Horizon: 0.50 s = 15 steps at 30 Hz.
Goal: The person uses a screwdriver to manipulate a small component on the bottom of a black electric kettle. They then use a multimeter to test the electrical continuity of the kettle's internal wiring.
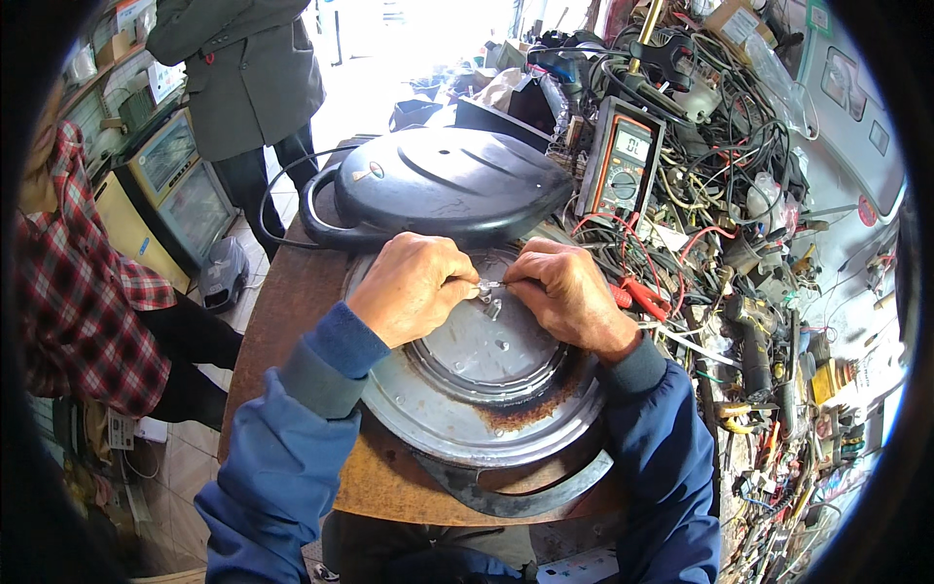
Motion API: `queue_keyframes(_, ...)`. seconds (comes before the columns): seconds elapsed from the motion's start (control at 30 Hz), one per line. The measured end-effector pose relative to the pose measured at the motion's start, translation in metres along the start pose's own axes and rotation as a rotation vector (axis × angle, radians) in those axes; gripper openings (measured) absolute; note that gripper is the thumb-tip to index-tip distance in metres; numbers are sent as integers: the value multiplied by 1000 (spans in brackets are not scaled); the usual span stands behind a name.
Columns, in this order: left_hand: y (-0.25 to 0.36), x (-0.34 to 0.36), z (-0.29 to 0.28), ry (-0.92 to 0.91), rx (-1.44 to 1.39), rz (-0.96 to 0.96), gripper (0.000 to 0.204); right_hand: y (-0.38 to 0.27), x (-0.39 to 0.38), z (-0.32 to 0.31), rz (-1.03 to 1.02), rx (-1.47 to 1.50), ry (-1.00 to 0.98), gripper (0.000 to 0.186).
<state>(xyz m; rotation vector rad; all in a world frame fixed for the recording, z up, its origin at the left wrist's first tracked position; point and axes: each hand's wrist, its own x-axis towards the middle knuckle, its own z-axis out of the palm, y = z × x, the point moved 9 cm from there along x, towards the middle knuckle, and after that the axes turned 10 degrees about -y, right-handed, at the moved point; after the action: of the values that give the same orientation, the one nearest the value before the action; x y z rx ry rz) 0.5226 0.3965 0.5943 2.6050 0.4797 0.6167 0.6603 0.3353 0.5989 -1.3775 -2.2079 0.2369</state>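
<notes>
Both my hands pinch one small shiny piece (490, 285) above the metal dish (438, 414).
The dish is round and silver-grey, ringed with raised ridges and scorched brown-black on its near right; it lies on one wooden table (268, 341). My left hand (413, 284) and right hand (569, 292) close their fingertips over the dish's far half. One curved black handle (525, 500) juts from its near edge, one black cover (448, 190) sits beyond it, one multimeter (624, 161) farther right, and two people (88, 282) stand to its left.
</notes>
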Motion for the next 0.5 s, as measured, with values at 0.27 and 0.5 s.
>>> queue_keyframes(0.27, -2, -2, 0, 21, -13, 3, 14, -3, 2, 0, 21, 16, -13, 8)
queue_keyframes(0.5, -1, -1, 0, 14, -25, -13, 14, 2, 2, 1, -11, 36, -11, 12)
